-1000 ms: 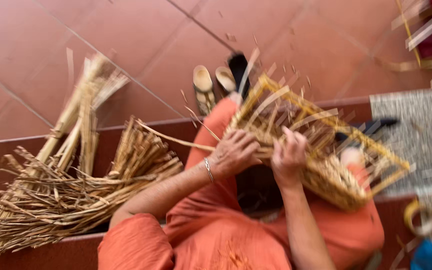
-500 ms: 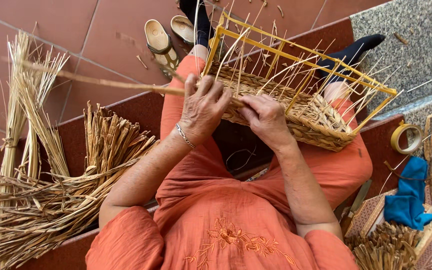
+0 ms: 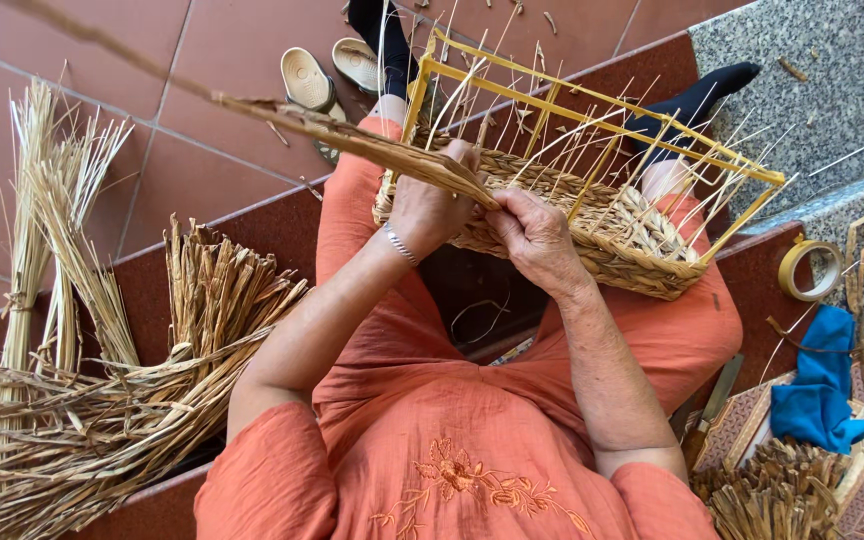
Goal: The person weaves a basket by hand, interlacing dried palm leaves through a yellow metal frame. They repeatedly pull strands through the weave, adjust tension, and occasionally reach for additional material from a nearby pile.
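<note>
One half-woven basket (image 3: 592,215); two hands; two sandals (image 3: 337,75); one roll of tape (image 3: 810,268); one blue cloth (image 3: 820,385); one knife (image 3: 710,410); one bracelet (image 3: 401,244).

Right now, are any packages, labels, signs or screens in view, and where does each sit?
None: no package, label, sign or screen shows.
Nearest in kind is a roll of tape, a yellowish ring lying flat at the right on the red-brown step, apart from the basket.
Left hand and right hand grip a dried strand at the basket's rim.
</note>
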`<state>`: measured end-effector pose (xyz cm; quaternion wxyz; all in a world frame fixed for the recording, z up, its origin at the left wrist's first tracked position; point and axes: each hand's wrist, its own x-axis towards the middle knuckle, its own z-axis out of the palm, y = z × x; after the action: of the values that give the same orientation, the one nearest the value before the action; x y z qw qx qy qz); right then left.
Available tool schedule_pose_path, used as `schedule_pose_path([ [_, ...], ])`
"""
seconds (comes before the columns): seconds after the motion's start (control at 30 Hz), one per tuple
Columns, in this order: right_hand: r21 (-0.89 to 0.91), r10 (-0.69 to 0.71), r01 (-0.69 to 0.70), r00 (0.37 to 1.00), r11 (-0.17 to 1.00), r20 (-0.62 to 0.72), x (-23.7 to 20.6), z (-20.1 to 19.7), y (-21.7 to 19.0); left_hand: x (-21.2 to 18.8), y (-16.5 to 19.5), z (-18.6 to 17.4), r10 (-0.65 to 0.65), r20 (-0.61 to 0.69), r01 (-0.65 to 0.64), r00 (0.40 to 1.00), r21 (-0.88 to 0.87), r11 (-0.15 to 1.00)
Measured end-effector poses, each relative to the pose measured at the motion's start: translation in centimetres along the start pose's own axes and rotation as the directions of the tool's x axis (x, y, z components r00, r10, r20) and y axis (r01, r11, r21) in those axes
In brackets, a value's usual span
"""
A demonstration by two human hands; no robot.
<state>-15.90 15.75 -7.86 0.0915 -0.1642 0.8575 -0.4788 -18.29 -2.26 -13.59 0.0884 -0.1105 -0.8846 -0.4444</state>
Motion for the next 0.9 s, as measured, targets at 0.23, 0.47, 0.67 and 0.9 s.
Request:
schedule_pose_path([
  [0.23, 0.030, -0.052, 0.052, 0.998, 0.998, -0.026, 0.4, 0.7, 0.7, -5.4, 1.7, -2.8, -0.469, 0.237, 0.391, 0.851, -0.882, 0.264],
  [0.47, -0.085, -0.081, 0.077, 0.996, 0.993, -0.035, 1.5, 1.5, 0.4, -5.8, 4.3, -4.6, 0.283, 0.106, -0.280, 0.953, -0.041, 0.959],
  [0.67, -0.267, -0.230, 0.204, 0.971, 0.942, -0.068, 0.6, 1.9, -0.2, -2.4, -0.4, -8.7, 0.250, 0.138, -0.284, 0.959, 0.400, 0.871],
  [0.9, -0.184, -0.041, -0.014, 0.955, 0.983, -0.294, -0.2, 3.9, 1.5, -5.0, -3.1, -7.9, 0.312, 0.189, -0.364, 0.931, 0.434, 0.824],
])
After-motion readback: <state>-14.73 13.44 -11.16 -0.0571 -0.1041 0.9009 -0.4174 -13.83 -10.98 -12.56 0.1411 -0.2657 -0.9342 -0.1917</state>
